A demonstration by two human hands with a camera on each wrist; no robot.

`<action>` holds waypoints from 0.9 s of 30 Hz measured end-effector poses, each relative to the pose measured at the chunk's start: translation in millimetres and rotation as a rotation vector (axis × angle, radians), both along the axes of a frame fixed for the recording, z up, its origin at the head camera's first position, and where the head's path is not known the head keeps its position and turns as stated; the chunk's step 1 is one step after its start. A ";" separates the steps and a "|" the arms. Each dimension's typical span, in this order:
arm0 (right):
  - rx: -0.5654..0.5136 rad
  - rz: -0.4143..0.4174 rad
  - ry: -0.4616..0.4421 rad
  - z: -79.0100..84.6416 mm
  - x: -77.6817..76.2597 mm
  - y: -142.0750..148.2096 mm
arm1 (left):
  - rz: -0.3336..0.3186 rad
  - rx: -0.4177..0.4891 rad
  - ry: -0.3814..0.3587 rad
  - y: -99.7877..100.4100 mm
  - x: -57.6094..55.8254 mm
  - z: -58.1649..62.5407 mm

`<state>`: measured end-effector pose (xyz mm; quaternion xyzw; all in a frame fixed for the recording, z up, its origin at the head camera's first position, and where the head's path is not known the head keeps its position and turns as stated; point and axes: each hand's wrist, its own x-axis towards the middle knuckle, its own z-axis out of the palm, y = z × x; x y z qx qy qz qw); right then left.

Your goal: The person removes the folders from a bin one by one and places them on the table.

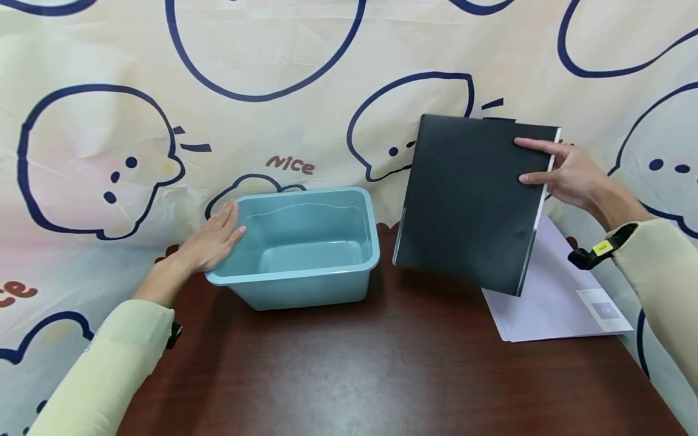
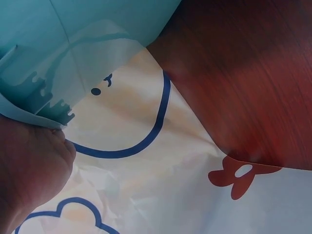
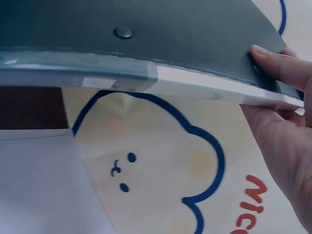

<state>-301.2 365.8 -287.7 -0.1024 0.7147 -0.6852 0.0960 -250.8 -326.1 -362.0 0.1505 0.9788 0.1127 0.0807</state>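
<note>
A dark file folder (image 1: 469, 200) with a pale spine edge is held tilted above the table at the right. My right hand (image 1: 580, 175) grips its spine edge near the upper corner, with thumb and index finger on the dark cover. In the right wrist view, the folder's pale spine (image 3: 195, 85) and a round rivet (image 3: 123, 32) show up close. A light-blue plastic bin (image 1: 305, 290) stands at the back of the table. My left hand (image 1: 215, 239) rests on its left rim with fingers extended. The left wrist view shows part of that hand (image 2: 34, 168) against the rim; its fingertips are hidden.
Lilac folders or sheets (image 1: 551, 309) with a pale label lie on the table below the dark folder, partly hidden by it. The brown wooden table (image 1: 349, 375) ends at a patterned cloth (image 1: 229, 139) behind and at the sides.
</note>
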 end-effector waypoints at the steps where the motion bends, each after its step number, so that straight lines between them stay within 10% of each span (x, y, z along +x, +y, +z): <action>1: 0.054 0.004 0.007 -3.8 -0.7 -1.8 | -0.001 -0.002 -0.001 -0.9 -0.1 -0.4; 7: 0.307 0.007 -0.014 -27.1 -7.1 -15.6 | -0.009 0.001 -0.010 -4.5 0.3 0.7; 27: 0.247 0.201 -0.154 -90.3 -37.9 -52.6 | -0.007 -0.007 -0.008 -13.7 1.5 0.5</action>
